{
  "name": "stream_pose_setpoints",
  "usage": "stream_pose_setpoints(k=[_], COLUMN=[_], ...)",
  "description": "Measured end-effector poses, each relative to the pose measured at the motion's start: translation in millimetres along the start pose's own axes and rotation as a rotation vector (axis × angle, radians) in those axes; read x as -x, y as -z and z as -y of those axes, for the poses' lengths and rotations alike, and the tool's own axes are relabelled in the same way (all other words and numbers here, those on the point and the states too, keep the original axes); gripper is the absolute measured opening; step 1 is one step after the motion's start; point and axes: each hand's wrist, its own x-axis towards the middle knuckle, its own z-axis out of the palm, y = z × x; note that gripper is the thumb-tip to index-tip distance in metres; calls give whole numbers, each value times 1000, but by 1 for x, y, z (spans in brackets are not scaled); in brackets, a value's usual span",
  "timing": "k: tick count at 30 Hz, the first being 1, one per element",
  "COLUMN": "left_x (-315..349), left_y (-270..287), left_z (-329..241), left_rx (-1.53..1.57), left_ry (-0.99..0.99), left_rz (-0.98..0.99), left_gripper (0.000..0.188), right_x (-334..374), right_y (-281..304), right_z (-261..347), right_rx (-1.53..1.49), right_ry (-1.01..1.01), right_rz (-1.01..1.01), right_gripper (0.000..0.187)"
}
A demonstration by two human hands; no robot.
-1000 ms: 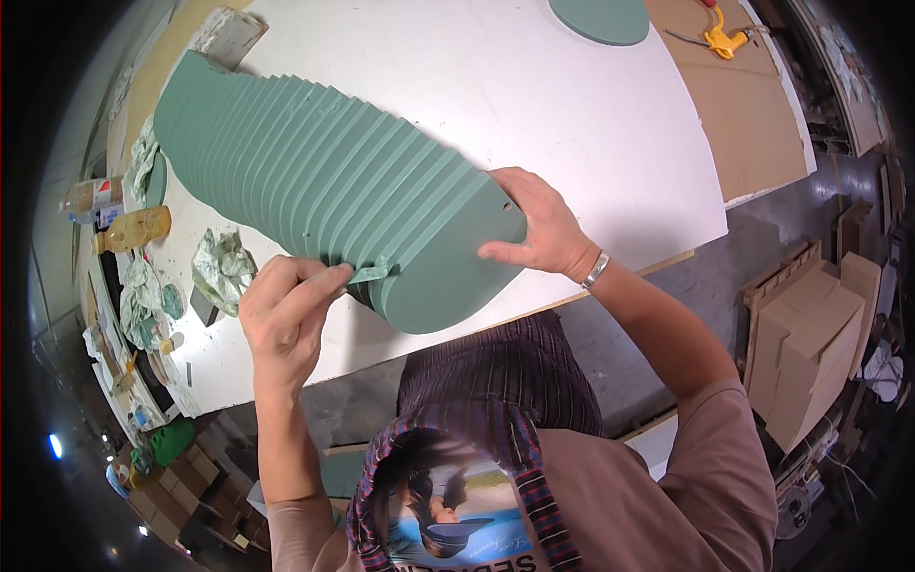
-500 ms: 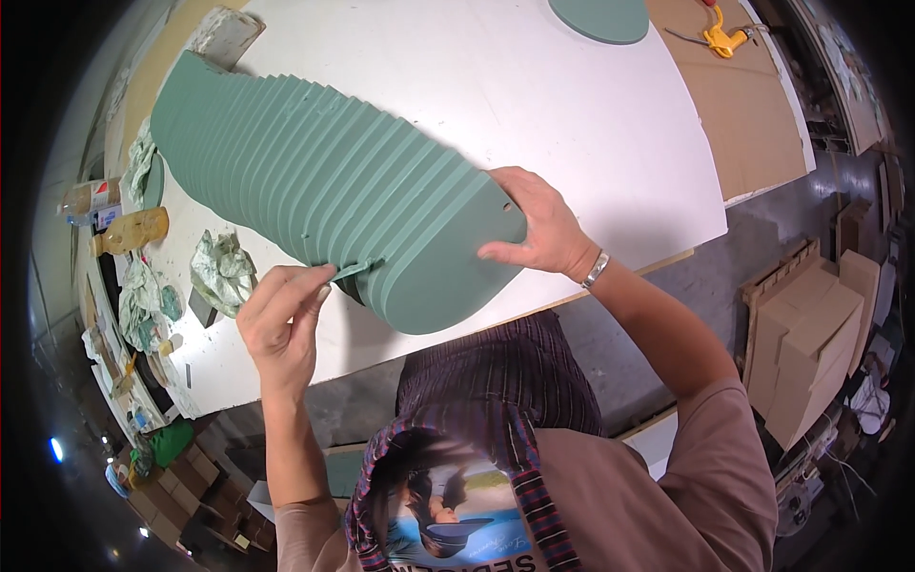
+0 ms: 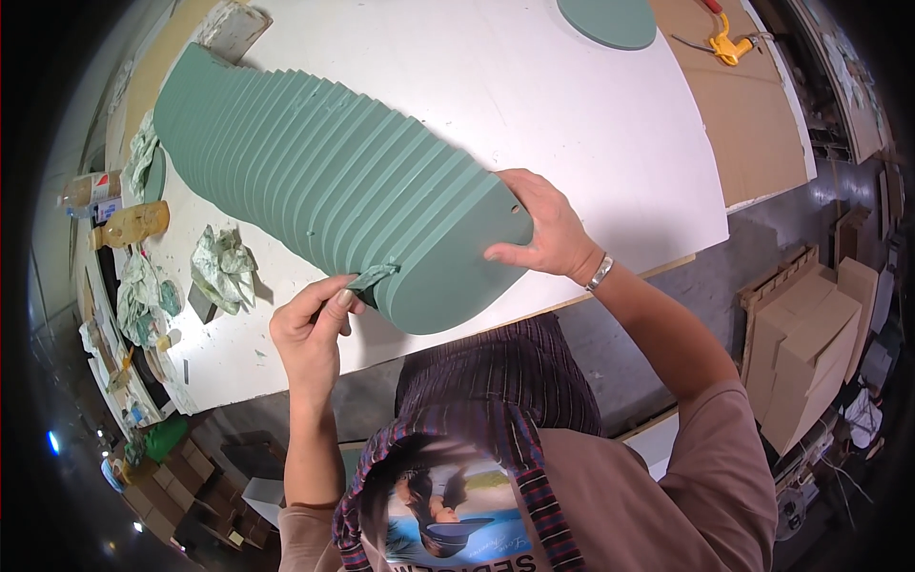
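Note:
A long row of green boards with rounded ends (image 3: 286, 157) leans in a tight stack across the white table. My right hand (image 3: 551, 229) grips the right edge of the nearest board (image 3: 457, 272), thumb on its face and fingers behind, close to a small hole. At the lower left edge of the front boards, my left hand (image 3: 316, 324) pinches a thin, crumpled green strip (image 3: 376, 276) between thumb and fingertips. The strip's far end rests against the board edges; whether it is attached there I cannot tell.
A crumpled green-stained cloth (image 3: 222, 267) lies left of the stack, near an amber plastic bottle (image 3: 136, 225). A whitish block (image 3: 224, 33) stands at the stack's far end. Another green board (image 3: 612, 21) and a yellow air gun (image 3: 729, 48) lie at the back right. Cardboard boxes (image 3: 810, 343) stand right.
My left hand has moved right and slightly down, toward the front boards, still pinching the strip, which now looks wider and more bunched. My right hand keeps its grip on the nearest board.

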Motion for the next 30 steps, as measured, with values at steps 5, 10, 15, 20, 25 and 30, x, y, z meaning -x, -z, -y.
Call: stream_pose_setpoints(k=[5, 10, 15, 20, 25, 30], left_x=[1, -2, -3, -4, -11, -17], left_y=[8, 8, 5, 12, 32, 42], left_z=[3, 1, -2, 1, 7, 18], left_rx=[195, 139, 112, 56, -125, -377], left_ry=[94, 56, 51, 5, -77, -338], left_rz=[-19, -36, -41, -144, -315, -316], left_gripper=[18, 18, 16, 14, 11, 8], right_x=[1, 1, 0, 1, 2, 2], right_y=[1, 0, 0, 1, 1, 1], right_z=[0, -1, -1, 0, -2, -2], right_rx=[-23, -25, -36, -18, -41, -63], right_ry=[-14, -37, -42, -57, -59, -71], right_rz=[7, 32, 46, 53, 59, 69], right_gripper=[80, 82, 82, 81, 78, 77])
